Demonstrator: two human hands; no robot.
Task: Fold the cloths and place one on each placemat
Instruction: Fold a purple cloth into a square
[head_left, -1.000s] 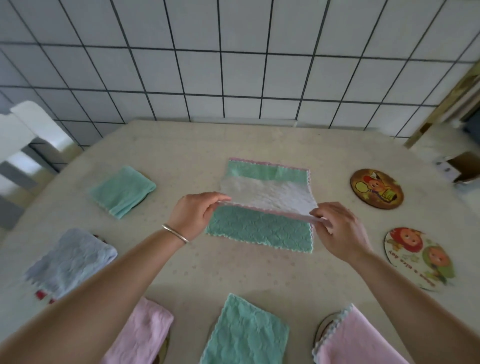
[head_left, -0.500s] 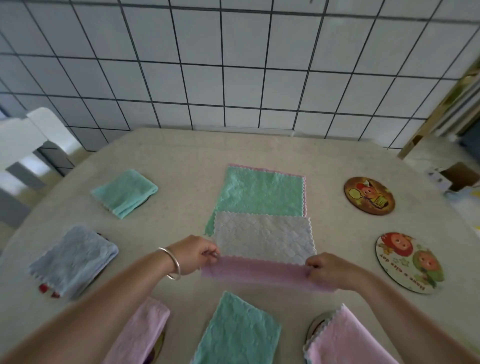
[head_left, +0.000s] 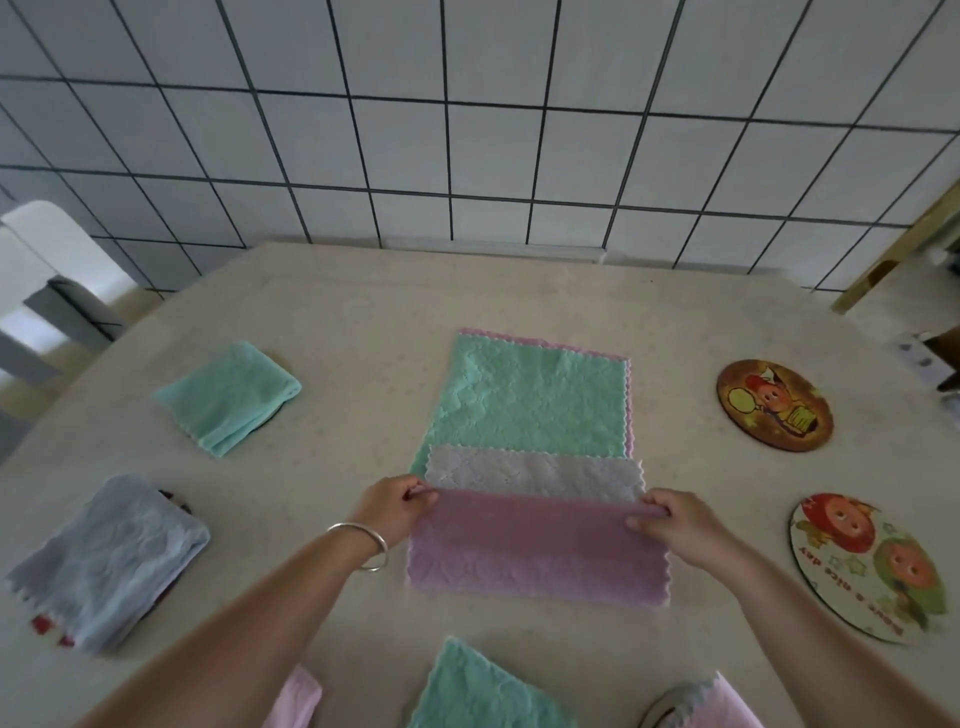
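**Pink cloth held by its fold edge, long axis running hand to hand**

My left hand (head_left: 397, 506) and right hand (head_left: 675, 522) each pinch one end of the pink cloth (head_left: 535, 556), closed on its far edge. The long axis spans straight between my two grips, and neither hand is nearer. The body of the cloth lies toward me from the grips, flat on the table (head_left: 363, 332). It is textured, scallop-edged and doubled. Just beyond my grips lie a white cloth (head_left: 535, 470) and a green cloth (head_left: 530, 400). Two bare placemats (head_left: 774, 405) sit outboard of my right hand.

Pink cloth (head_left: 537, 551) w/ grey underside, green cloth (head_left: 530, 400) pink-edged, cartoon-print placemats (head_left: 774, 405).
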